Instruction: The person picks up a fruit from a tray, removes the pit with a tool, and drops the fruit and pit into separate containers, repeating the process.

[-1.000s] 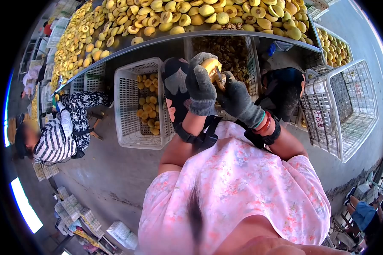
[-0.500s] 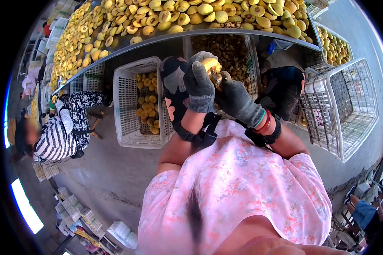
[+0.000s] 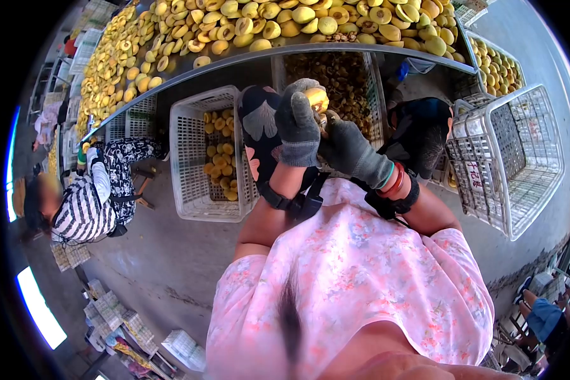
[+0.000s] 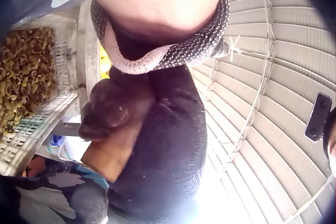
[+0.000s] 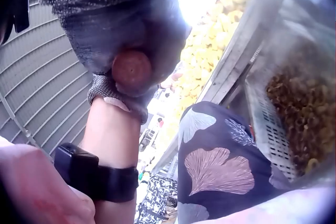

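Note:
In the head view, my left hand point(image 3: 297, 126), in a dark grey knit glove, holds a yellow peach point(image 3: 317, 99) up over the knees. Close against it, my gloved right hand point(image 3: 354, 151) grips a tool by its wooden handle point(image 4: 111, 158). The handle's round end point(image 5: 131, 69) shows among the right-hand fingers in the right wrist view. The tool's working end is hidden between the gloves and the fruit.
Halved peaches point(image 3: 244, 26) cover the metal-edged table ahead. Under it stands a crate of brown scraps point(image 3: 335, 69). A white crate point(image 3: 190, 158) with peach halves is at left, an empty-looking crate point(image 3: 510, 164) at right. Another person point(image 3: 82, 212) sits at far left.
The right hand has turned and shifted slightly left and down against the peach. The tool's metal part, visible between the hands a second ago, is now mostly hidden.

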The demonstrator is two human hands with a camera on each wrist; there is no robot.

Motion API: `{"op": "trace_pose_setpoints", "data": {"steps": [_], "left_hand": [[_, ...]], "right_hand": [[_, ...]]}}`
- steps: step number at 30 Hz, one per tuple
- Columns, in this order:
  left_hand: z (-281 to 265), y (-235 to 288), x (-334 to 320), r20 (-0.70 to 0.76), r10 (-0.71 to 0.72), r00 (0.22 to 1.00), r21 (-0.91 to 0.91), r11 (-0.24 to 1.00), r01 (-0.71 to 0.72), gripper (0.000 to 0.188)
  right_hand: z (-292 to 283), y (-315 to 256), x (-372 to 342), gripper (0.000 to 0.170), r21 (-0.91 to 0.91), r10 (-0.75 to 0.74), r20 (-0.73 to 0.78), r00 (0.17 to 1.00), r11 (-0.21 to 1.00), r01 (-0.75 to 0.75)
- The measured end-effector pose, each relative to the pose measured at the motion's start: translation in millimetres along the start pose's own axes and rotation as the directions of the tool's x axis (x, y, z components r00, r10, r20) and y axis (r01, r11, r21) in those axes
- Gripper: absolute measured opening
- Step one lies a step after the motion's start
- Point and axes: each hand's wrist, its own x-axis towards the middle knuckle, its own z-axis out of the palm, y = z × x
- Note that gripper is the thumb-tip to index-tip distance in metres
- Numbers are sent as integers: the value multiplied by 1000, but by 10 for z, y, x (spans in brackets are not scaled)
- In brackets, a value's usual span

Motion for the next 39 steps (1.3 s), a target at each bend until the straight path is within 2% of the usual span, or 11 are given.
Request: {"op": "trace_pose_setpoints", "data": {"steps": [11,14,17,20,22,30,33,35,36,37,39], "left_hand": [[-131,-3,67,236,-94,967,-150,980,132,60],[-172,3,92,312,-98,945,-117,983,141,58],[-237,-8,140,413,-85,907,-111,984,142,56],[-283,54,198,530,-94,843,-109,978,177,57],[-291,85,213,558,-142,818,-105,965,239,59],[-293,37,371,210,-555,805,-431,686,586,76],[-614,-154,481,33,-575,817,-419,735,534,74],[-1140,-595,579,-342,-439,831,-56,892,449,66],[-1399,-569,589,-386,59,921,666,708,234,60],[-1607,-585,624,-377,109,920,761,603,240,56],[-1824,-426,704,-406,255,878,865,416,279,47]], "right_hand": [[-141,-3,-36,33,407,32,252,967,903,-136],[-151,80,-27,32,115,7,336,942,992,-48],[-249,41,-9,31,239,135,506,852,927,-289],[-225,135,-38,29,511,167,654,738,622,-593],[-204,119,-37,20,532,150,639,755,622,-574],[-119,18,63,16,540,140,590,795,664,-518],[-65,48,69,15,456,134,530,838,788,-414],[1,132,108,16,273,-83,219,972,962,20],[21,177,115,17,117,-227,78,971,969,217],[26,230,144,16,-22,-328,20,944,944,328],[8,320,200,14,295,254,176,951,908,-297]]}}
